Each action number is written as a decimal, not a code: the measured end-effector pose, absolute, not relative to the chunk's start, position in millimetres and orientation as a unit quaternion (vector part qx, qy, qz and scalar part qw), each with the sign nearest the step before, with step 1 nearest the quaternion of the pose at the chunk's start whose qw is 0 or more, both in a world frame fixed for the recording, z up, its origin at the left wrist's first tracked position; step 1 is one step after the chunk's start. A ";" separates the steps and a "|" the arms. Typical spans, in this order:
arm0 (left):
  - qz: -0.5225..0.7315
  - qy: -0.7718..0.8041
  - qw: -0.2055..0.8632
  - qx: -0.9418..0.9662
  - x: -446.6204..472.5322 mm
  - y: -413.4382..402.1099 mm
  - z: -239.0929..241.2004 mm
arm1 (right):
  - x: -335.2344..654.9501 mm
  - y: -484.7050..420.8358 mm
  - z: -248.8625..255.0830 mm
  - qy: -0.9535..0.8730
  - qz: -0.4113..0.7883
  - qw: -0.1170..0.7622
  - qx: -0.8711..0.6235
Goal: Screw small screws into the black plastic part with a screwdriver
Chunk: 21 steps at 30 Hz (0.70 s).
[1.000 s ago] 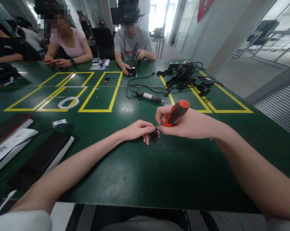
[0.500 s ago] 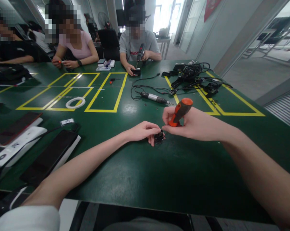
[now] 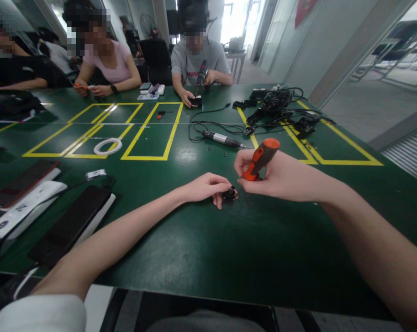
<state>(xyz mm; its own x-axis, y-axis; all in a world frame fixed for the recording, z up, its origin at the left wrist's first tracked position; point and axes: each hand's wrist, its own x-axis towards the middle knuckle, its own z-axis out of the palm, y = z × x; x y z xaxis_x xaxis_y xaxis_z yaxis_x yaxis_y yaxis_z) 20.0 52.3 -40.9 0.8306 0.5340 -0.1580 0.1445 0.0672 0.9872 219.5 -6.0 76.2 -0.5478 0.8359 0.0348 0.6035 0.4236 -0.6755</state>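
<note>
On the green table point(image 3: 194, 249), narrow end up, clamped between the left hand's point(image 3: 206, 186) thumb and fingers: a small black part point(image 3: 229, 198). Just left of and below the right hand point(image 3: 281, 176), closed around an orange-handled screwdriver point(image 3: 263, 159) slanting down-left towards it; tip contact too blurred to judge.

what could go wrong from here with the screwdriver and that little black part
The right hand holds the screwdriver tilted close to the left hand, so a slip might jab those fingers.

The small black part seems steadied only by the left hand on the smooth table, so it could slide or twist under pressure.
</note>
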 end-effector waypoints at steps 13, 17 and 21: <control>0.146 0.244 0.686 0.670 18.8 52.7 -40.0 | 220.5 -6.5 77.7 -0.819 0.317 0.179 -0.444; 0.150 0.245 0.687 0.668 19.4 52.9 -40.5 | 221.3 -6.3 77.7 -0.821 0.331 0.168 -0.433; 0.151 0.242 0.687 0.668 19.3 53.1 -40.9 | 220.7 -6.4 76.7 -0.825 0.321 0.170 -0.433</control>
